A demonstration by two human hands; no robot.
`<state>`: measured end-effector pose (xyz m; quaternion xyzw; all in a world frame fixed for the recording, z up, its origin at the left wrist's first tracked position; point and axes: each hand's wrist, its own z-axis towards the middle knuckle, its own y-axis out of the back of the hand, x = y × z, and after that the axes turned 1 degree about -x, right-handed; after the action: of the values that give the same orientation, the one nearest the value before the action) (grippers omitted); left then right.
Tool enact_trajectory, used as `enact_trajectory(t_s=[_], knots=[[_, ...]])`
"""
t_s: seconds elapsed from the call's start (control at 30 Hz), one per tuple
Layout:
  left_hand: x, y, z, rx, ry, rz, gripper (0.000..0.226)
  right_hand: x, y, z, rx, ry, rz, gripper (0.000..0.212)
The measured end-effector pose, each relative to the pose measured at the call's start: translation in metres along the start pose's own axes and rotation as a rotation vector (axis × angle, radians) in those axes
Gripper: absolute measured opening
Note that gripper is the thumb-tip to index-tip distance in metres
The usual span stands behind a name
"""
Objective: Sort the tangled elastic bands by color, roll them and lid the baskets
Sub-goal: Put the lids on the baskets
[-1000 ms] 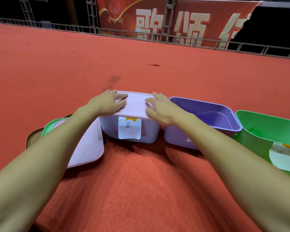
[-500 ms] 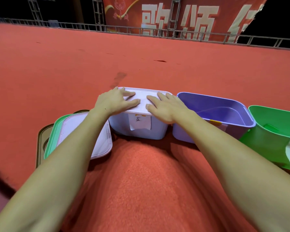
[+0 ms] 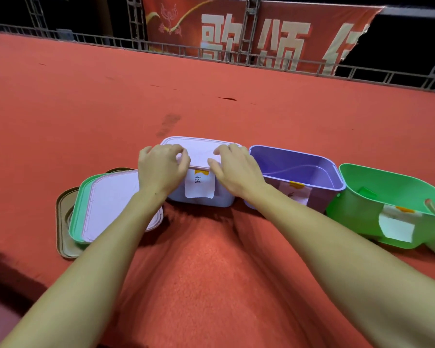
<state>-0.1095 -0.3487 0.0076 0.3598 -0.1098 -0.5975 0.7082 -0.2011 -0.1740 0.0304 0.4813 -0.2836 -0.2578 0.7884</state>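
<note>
**Basket lid under both hands**

Pale lilac lid sits on the light blue basket, which stands on the red carpet straight ahead of the person. Both hands are on the lid's near edge. The left hand covers the lid's near left corner, its fingers curled down onto the lid and the thumb tucked at the rim. The right hand lies on the near right part, fingers bent with the tips pressing the top surface and the thumb against the front lip. Between the two hands a strip of the lid's front edge shows, and just below it a white paper label with a handwritten mark and a bit of orange tape hangs on the basket's front wall.

Just right of this basket, close beside it, stands a purple basket with no lid, also labelled. Further right is a green basket, uncovered, with a white label on its near side. To the left of the left forearm, a stack of loose lids lies flat on the carpet: a lilac lid on top, a green lid beneath it, and a brown lid at the bottom. A red banner with large pale characters hangs behind a metal railing at the carpet's far edge.
</note>
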Motion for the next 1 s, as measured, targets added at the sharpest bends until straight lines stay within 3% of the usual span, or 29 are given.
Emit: enact_trajectory(t_s=[0.23, 0.33, 0.43, 0.57, 0.77, 0.9, 1.0], knots=[[0.027, 0.046, -0.025, -0.057, -0.014, -0.09, 0.029, 0.061, 0.007, -0.042, -0.148, 0.135, 0.236, 0.032], [0.046, 0.056, -0.039, 0.007, 0.039, -0.085, 0.031, 0.089, -0.006, -0.059, -0.11, 0.122, 0.291, 0.029], [0.067, 0.061, -0.054, 0.12, 0.127, -0.066, 0.032, 0.108, -0.026, -0.072, 0.043, 0.032, 0.355, 0.028], [0.094, 0.062, -0.075, 0.383, 0.231, 0.021, 0.047, 0.121, -0.057, -0.08, 0.294, -0.204, 0.405, 0.045], [0.092, 0.066, -0.114, 0.719, 0.089, 0.059, 0.092, 0.121, -0.087, -0.085, 0.37, -0.377, 0.663, 0.026], [0.083, 0.073, -0.125, 0.65, 0.019, 0.097, 0.092, 0.104, -0.097, -0.084, 0.325, -0.421, 0.742, 0.059], [0.074, 0.076, -0.128, 0.53, -0.099, 0.129, 0.081, 0.1, -0.072, -0.092, 0.278, -0.443, 0.804, 0.054]])
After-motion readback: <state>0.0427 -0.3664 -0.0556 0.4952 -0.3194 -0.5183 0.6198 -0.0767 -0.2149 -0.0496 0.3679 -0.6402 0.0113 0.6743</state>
